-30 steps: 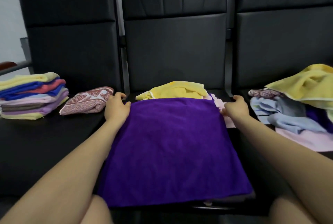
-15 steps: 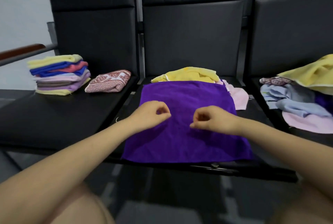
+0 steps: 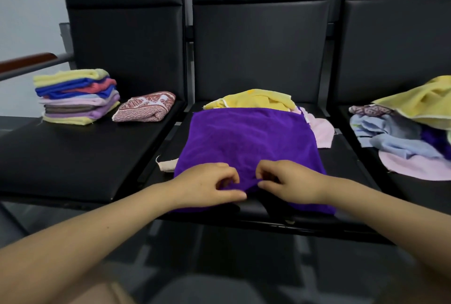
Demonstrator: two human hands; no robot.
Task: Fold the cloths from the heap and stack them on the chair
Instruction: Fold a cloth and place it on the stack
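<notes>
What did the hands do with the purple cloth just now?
Both hands left the far corners of the purple cloth and came to its near edge. Now the left hand and right hand pinch that edge at the middle. The folded stack and the heap stayed put.

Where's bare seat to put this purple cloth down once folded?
Bare: the left seat in front of the folded stack and patterned cloth. Crowded: the right seat under the heap; the middle seat under the purple cloth, which both hands pinch.
</notes>
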